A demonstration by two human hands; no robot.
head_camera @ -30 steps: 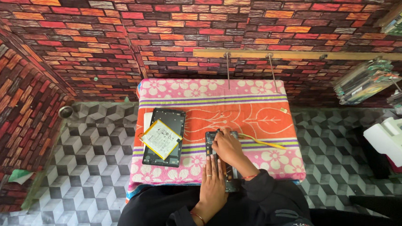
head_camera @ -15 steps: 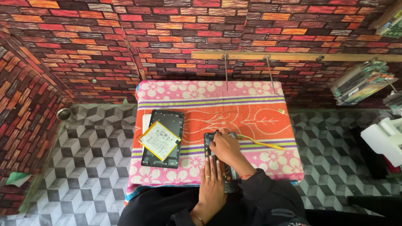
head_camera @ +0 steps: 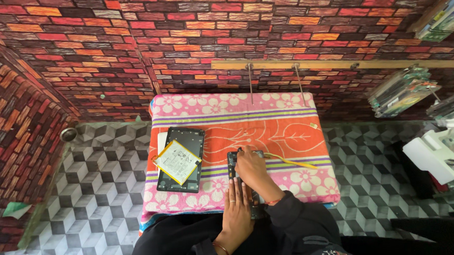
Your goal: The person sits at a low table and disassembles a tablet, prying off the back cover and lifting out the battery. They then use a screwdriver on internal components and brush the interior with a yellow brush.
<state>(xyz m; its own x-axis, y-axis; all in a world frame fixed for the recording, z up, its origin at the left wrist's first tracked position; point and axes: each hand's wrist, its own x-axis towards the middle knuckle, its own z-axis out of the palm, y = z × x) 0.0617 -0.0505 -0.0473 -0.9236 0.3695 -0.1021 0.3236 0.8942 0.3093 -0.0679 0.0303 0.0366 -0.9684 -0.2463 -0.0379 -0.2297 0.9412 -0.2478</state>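
Note:
A dark opened tablet body (head_camera: 233,163) lies on the orange and pink cloth of a small table (head_camera: 268,130), mostly covered by my hands. My right hand (head_camera: 253,169) rests on its upper part, fingertips at its top edge. My left hand (head_camera: 236,210) lies flat over its lower part, a ring on one finger. Whether either hand grips a tool is hidden. A yellow strip (head_camera: 291,162) runs out to the right of the tablet. To the left lies a black tablet panel (head_camera: 182,140) with a pale yellow-edged battery (head_camera: 177,161) on top.
A brick-pattern wall rises behind the table, with a wooden rail (head_camera: 337,64) and thin hooks. Packaged goods (head_camera: 401,90) hang at the right above a white tray (head_camera: 438,158). The floor has grey cube-pattern tiles (head_camera: 96,201). A green scrap (head_camera: 15,209) lies at left.
My hands stay on the dark tablet body; the view has shifted slightly, and the right hand's fingers have edged toward the tablet's top edge.

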